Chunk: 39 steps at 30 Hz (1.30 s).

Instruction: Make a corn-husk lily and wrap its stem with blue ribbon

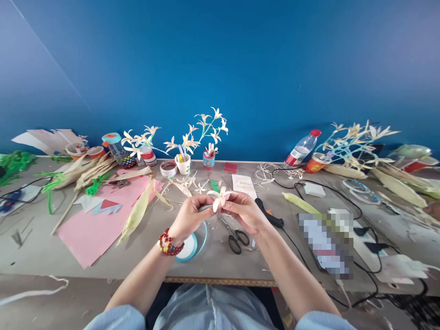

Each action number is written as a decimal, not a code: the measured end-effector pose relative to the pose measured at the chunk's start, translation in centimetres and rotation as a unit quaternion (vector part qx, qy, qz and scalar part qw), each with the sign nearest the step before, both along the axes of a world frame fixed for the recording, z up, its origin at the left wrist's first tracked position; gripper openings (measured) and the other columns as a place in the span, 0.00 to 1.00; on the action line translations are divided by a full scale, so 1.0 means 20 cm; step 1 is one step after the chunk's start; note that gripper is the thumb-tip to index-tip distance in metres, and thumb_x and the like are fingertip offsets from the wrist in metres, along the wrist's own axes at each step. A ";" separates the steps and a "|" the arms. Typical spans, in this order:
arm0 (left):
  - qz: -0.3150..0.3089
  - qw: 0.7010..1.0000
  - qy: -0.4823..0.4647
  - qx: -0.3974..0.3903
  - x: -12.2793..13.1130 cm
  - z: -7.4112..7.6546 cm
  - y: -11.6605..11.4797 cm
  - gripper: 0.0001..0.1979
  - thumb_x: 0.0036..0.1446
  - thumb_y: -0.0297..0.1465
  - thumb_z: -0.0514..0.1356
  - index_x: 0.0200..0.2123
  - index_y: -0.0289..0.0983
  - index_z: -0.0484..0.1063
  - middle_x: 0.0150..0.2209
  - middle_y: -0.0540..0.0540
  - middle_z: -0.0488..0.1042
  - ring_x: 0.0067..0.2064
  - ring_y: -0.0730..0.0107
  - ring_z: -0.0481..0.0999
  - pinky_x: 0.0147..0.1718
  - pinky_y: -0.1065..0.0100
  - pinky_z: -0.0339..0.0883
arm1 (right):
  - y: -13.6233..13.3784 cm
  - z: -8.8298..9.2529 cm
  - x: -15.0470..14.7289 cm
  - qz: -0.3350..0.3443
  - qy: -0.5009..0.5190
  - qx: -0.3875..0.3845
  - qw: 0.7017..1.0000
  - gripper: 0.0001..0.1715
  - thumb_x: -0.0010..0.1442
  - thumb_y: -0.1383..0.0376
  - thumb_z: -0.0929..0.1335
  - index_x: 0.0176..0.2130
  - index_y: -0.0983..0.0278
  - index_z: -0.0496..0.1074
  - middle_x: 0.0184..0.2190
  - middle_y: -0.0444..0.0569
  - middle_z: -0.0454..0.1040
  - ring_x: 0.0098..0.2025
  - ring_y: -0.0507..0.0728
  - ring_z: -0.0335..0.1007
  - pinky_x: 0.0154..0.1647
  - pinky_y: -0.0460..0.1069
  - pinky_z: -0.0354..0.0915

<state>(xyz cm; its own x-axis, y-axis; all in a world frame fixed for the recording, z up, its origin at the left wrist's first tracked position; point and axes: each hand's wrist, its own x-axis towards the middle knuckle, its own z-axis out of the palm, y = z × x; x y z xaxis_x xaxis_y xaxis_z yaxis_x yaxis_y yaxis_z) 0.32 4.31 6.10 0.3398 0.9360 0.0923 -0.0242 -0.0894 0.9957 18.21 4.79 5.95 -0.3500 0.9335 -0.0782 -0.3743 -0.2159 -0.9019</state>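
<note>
Both my hands meet over the middle of the table around a small cream husk flower (220,198). My left hand (188,215), with a red bead bracelet on its wrist, is closed on the flower's grey stem. Fingers of my right hand (244,211) pinch the petals from the right. A roll of light blue tape (192,244) lies just under my left wrist. Black-handled scissors (235,237) lie on the table below my right hand.
Pink paper sheets (99,219) and corn husks (137,211) lie left. Finished flower sprays (192,137) stand in cups at the back. A black glue gun (270,214), cables, a plastic bottle (302,149) and more husk flowers (357,142) sit right.
</note>
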 end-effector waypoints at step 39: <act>0.058 0.993 0.061 0.082 -0.01 0.05 -0.04 0.07 0.54 0.30 0.62 0.25 0.36 0.70 0.23 0.51 0.69 0.27 0.73 0.66 0.28 0.73 0.60 | -0.04 0.06 -0.02 -0.058 -0.062 0.095 0.992 0.13 0.46 0.59 0.79 0.28 0.63 0.78 0.27 0.45 0.75 0.29 0.52 0.68 0.33 0.50 0.67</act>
